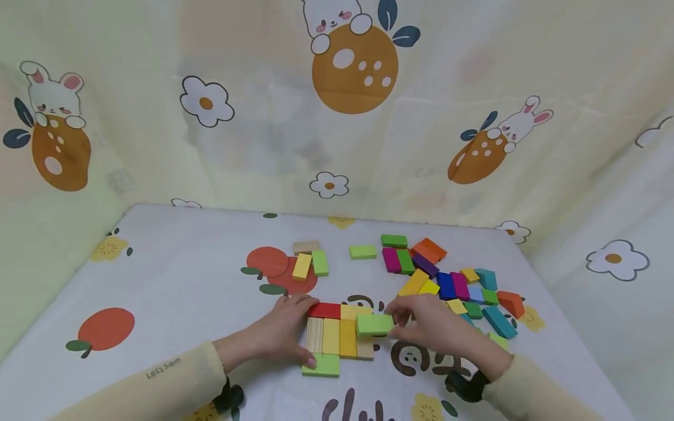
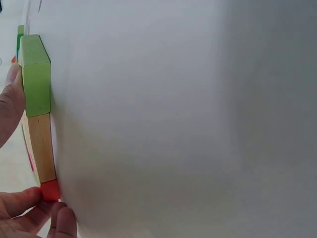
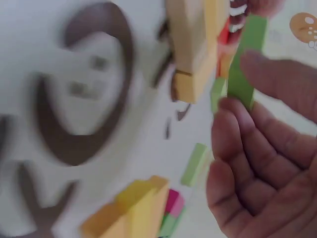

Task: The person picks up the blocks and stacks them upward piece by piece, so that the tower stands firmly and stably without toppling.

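On the table a flat layout of wooden blocks includes a red block (image 1: 325, 310) on its far side, a light green block (image 1: 327, 366) at its near left, and yellow and plain wood blocks (image 1: 331, 336) between them. My left hand (image 1: 276, 330) spans the layout's left side, its thumb resting on that green block and its fingertips touching the red one. Above the layout's right part, my right hand (image 1: 426, 318) pinches another light green block (image 1: 372, 324) between thumb and fingers. The right wrist view shows this held green block (image 3: 241, 69) tilted, above the layout.
Many loose coloured blocks (image 1: 446, 286) lie scattered to the right. Farther back are a plain wood block (image 1: 306, 247), a yellow block (image 1: 302, 266), a green block (image 1: 319, 262) and a lone green block (image 1: 363, 252). A printed curtain (image 1: 253, 152) hangs behind the table.
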Demonstrator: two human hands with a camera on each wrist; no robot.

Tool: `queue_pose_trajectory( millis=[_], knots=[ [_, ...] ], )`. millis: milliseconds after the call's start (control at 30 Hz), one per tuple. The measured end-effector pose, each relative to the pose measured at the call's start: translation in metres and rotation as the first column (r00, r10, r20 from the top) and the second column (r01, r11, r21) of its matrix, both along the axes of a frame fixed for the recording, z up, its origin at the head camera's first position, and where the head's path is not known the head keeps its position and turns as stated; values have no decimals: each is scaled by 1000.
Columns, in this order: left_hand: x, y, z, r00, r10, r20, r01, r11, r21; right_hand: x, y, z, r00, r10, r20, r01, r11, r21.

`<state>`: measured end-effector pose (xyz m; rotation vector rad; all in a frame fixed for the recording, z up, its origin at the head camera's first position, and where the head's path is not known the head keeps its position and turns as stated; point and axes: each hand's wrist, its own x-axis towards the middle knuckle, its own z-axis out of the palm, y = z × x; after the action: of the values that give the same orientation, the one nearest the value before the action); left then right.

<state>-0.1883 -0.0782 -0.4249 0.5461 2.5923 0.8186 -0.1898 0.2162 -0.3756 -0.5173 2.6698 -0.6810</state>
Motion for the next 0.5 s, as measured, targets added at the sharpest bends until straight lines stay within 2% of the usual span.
queue_pose_trajectory(
  millis=[167, 267, 367, 500],
  knots=[
    [0, 0, 1, 1000, 14, 4, -14, 1000, -5, 24, 21, -13, 988, 78, 131, -72, 996, -52],
    [0, 1, 2, 1000, 18, 11, -18, 1000, 0, 31, 26, -25, 979, 77, 191, -66, 996, -62],
    [0, 2, 2, 1000, 19, 13, -19, 1000, 4, 34, 25, -34, 977, 63, 204, -49, 996, -69],
    [0, 2, 2, 1000, 16, 7, -16, 1000, 3, 37, 16, -38, 985, 44, 167, -33, 997, -72]
  ],
)
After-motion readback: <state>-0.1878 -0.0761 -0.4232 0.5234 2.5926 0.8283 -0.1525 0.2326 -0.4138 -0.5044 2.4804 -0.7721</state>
